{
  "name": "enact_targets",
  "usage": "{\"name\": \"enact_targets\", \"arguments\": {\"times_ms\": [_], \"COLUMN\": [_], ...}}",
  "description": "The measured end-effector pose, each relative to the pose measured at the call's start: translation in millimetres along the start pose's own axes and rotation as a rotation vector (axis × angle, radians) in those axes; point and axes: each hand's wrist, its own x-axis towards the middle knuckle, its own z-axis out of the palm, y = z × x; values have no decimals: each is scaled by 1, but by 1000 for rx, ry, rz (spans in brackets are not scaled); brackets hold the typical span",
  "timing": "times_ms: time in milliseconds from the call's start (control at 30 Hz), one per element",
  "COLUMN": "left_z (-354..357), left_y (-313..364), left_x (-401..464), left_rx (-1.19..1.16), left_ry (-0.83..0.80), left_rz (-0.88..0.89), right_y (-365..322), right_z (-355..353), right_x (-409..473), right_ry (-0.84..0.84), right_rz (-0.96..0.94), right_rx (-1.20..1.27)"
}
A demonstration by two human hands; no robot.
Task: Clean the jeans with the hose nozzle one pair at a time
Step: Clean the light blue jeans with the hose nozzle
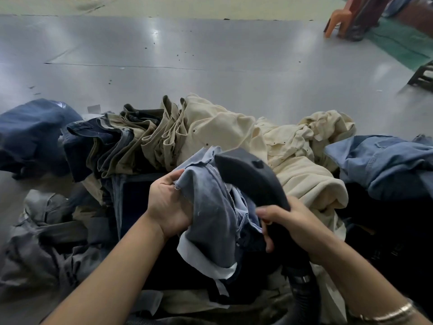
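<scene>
Holding the hose nozzle (253, 179) in your right hand (297, 228), left hand (168, 205) fingers pinching one light-blue pair (210, 207), you have many heaped jeans (145, 137) left.

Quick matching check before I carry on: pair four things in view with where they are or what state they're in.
Things:
1. pale blue denim jeans
2. dark curved plastic hose nozzle
3. cream cotton trousers
4. orange plastic stool

States:
A. far right, on the floor
B. bunched in the left hand
C. heaped behind the hands
D. in the right hand grip

Pairs: 1-B, 2-D, 3-C, 4-A
</scene>
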Motion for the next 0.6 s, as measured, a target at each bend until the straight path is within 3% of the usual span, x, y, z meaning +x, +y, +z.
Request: {"name": "enact_targets", "arguments": {"times_ms": [167, 400, 600], "left_z": [-9, 14, 22], "left_y": [9, -1, -12], "left_x": [2, 10, 10], "left_rx": [-221, -335, -210], "left_ry": [70, -70, -65], "left_rz": [102, 116, -5], "right_y": [-8, 11, 0], "right_z": [-18, 20, 15], "right_x": [-13, -32, -24], "right_ry": [123, -67, 50], "right_rz": [-25, 48, 6], "right_rx": [62, -111, -54]}}
